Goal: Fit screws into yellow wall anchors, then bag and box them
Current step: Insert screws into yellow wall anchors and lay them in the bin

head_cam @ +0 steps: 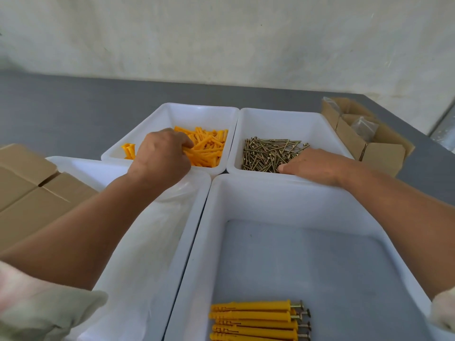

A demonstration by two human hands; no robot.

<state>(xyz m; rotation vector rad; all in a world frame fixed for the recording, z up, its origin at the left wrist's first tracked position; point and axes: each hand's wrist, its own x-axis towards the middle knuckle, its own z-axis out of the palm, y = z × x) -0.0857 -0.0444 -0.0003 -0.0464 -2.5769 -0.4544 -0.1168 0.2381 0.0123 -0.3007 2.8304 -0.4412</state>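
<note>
Crossing bin rims (231, 143): left hand (161, 153) in anchors (209, 146), right hand (312, 166) in screws (266, 153).

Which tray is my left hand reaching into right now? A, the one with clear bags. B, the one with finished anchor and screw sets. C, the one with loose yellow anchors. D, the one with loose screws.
C: the left hand has its fingers curled into the loose yellow anchors in the far left tray; the screws lie under the right hand.
</note>
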